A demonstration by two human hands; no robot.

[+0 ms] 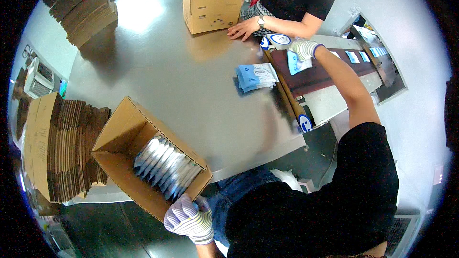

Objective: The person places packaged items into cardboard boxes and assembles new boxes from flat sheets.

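Note:
My left hand point(189, 220), in a white striped glove, is closed on the near edge of an open cardboard box point(117, 165). Standing on edge inside that box is a row of blue-and-white packets point(167, 165). Far to the right, over a dark red conveyor belt point(330, 62), my right hand point(306, 48) is gloved too and has its fingers on a blue-and-white packet point(299, 64). Part of that packet is hidden by the glove. A small stack of similar packets point(256, 76) lies on the metal table just left of the belt's end.
Flattened cartons point(71, 148) stand packed at the left, with another carton pile point(81, 7) behind. Across the metal table point(167, 81), a co-worker's hand point(245, 28) rests by a second open box point(210, 12). More packets point(353, 57) lie along the belt.

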